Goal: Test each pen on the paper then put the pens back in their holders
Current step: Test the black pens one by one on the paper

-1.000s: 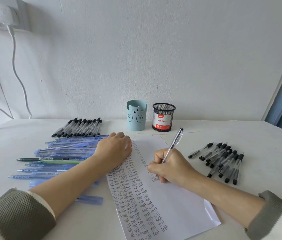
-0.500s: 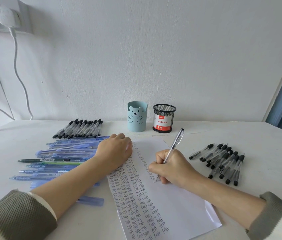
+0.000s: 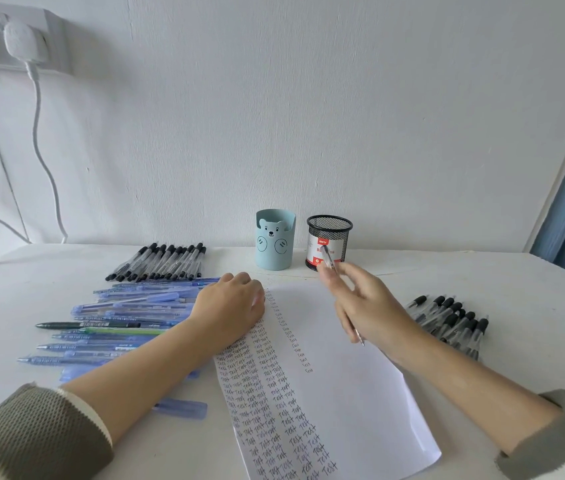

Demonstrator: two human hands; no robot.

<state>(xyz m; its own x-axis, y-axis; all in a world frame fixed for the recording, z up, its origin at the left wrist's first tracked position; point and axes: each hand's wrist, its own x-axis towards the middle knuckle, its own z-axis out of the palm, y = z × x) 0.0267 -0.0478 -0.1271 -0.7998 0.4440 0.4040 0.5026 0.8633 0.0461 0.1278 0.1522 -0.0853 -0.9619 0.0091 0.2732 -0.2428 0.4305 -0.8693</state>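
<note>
Item: clear pen (image 3: 327, 259), centre frame, pinched in the fingers of my right hand (image 3: 367, 306), tip pointing down toward the paper (image 3: 353, 393).
Item: my left hand (image 3: 232, 303), fingers loosely curled, holding nothing, resting on the sheet's left edge, columns of "Test" beneath.
Item: blue bear holder (image 3: 275, 240) and black mesh holder (image 3: 328, 242), side by side, upper centre.
Item: black-capped pens (image 3: 454, 323), right; blue pens (image 3: 128, 313), left.

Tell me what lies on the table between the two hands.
In the head view, the white paper lies between the left hand, which rests on its left edge, and the right hand, which holds a pen.
</note>
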